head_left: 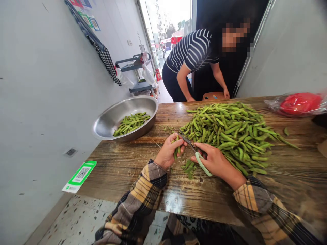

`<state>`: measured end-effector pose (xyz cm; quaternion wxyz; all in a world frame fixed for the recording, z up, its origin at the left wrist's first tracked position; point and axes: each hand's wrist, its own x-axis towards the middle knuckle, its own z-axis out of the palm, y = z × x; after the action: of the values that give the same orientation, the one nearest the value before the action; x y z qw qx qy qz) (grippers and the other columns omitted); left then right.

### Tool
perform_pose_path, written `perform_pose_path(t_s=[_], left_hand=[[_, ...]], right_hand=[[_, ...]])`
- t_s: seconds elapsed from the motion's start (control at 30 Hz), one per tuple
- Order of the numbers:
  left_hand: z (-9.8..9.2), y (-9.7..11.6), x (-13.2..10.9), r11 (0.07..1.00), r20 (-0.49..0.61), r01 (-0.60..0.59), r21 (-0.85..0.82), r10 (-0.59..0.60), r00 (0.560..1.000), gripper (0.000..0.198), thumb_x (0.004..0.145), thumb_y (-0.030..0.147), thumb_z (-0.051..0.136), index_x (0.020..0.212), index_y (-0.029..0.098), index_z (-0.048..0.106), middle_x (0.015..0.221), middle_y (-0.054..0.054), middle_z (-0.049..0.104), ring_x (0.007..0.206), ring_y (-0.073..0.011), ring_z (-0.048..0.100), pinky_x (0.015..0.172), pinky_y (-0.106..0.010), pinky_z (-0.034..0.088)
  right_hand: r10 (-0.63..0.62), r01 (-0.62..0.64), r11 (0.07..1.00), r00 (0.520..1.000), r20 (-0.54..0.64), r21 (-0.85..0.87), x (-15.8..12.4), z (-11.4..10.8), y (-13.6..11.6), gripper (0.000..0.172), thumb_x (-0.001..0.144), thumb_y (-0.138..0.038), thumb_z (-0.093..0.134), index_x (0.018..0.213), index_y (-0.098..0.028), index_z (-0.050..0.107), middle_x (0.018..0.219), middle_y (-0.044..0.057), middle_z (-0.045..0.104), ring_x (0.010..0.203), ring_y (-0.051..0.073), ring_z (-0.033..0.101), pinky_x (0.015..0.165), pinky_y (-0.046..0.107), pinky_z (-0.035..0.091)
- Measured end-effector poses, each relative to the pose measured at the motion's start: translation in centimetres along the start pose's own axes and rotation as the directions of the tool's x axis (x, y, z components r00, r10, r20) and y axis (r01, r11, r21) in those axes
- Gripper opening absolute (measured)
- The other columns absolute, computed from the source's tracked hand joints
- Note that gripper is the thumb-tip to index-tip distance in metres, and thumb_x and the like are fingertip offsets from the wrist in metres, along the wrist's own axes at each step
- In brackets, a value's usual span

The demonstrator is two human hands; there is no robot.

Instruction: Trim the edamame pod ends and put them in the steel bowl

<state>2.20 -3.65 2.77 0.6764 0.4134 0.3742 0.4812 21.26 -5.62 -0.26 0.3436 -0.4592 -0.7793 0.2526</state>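
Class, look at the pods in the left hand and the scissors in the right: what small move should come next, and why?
Probably snip a pod end: the left hand pinches edamame pods, the right hand holds the scissors with blades close to their upper ends, and green scraps below suggest trimming.

No words or numbers can be read. A green-and-white rectangular card [81, 175] at the near left corner of the brown wooden worktop [114, 173] bears a black-and-white QR code, with lettering below it too small to read. Beyond the worktop's left edge, the pale grey wall [46, 102] carries a small dark patterned sticker [71, 152] and, higher up, green-bordered [86, 19] and blue-bordered [94, 23] square-patterned signs, illegible.
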Motion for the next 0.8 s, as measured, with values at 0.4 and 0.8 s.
perform_pose_path(t_s=[0.4,0.8], left_hand=[[-0.6,0.3,0.5,1.0,-0.005,-0.012,-0.015,0.011,1.0,0.029,0.071,0.028,0.071,0.091,0.015,0.055,0.067,0.004,0.053,0.047,-0.0039,0.045,0.038,-0.014,0.03],[-5.1,15.6,1.5,0.39,-0.184,-0.177,0.903,0.727,0.661,0.02,0.088,0.034,0.053,0.082,0.015,0.051,0.068,0.001,0.051,0.06,-0.0095,0.051,0.058,-0.025,0.042]], right_hand=[[0.035,-0.034,0.999,0.993,-0.111,0.013,0.4,-0.5,0.5,0.043,0.08,-0.04,0.064,0.115,-0.015,0.067,0.107,0.013,0.072,0.097,0.028,0.068,0.085,0.038,0.052],[0.227,-0.123,0.942,0.918,-0.324,0.312,1.2,-2.6,1.2,0.055,0.077,-0.049,0.065,0.118,-0.013,0.066,0.098,0.01,0.073,0.08,0.022,0.066,0.074,0.034,0.051]])
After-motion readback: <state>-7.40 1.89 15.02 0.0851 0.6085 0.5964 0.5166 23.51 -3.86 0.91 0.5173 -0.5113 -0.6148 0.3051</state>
